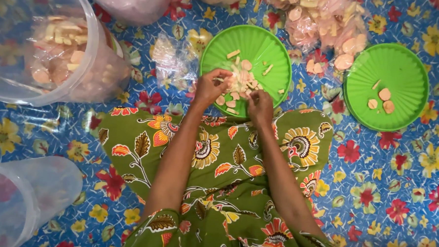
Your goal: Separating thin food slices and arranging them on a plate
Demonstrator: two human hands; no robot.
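Fingertips down in the heap of pale cracker pieces (240,85), both hands working the near edge of the round green plastic plate (262,46). Left hand (208,87) curls in, thumb and fingers pinching a small piece; right hand (260,106) bends knuckles-up, fingers pressed together on the pile, what they hold hidden. Forearms run straight out over the green flower-printed cloth lap (228,158). Second green plate (404,72) sits just right, nearly bare. Clear plastic bucket of crackers (60,52) crowds the left; blue flowered mat (389,195) lies open to the right.
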